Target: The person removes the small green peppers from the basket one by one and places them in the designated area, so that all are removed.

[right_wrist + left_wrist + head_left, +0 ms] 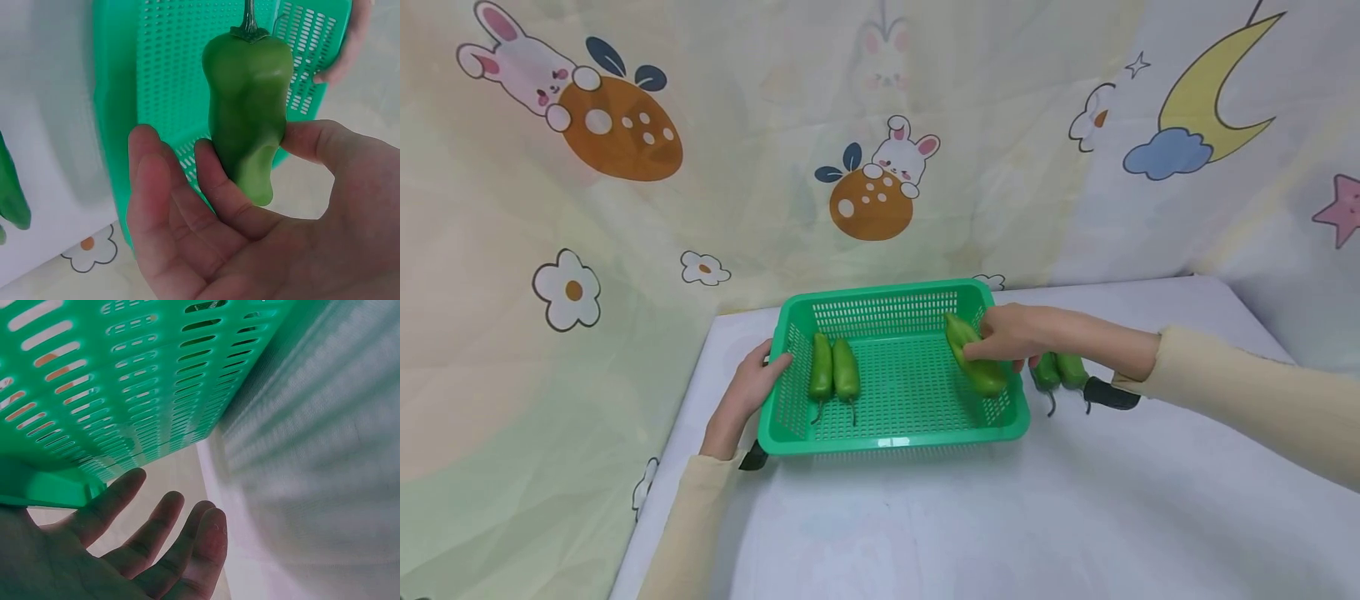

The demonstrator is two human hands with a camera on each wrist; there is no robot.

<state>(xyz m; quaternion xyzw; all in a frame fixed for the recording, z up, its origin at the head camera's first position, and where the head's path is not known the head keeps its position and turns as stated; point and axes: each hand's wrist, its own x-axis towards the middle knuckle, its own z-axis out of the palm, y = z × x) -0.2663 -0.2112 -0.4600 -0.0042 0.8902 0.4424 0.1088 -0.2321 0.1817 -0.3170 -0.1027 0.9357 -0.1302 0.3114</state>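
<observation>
My right hand pinches a light green pepper between thumb and fingers, over the right end of a green plastic basket. The pepper's dark stem points away from the palm in the right wrist view. At the basket's left end, my left hand holds the rim, its thumb over the top and its fingers along the outside. Two long green peppers lie side by side inside the basket, near its left wall.
Two more green peppers lie on the white table just right of the basket, partly behind my right hand. A printed cloth with rabbits and flowers hangs behind the table and along its sides.
</observation>
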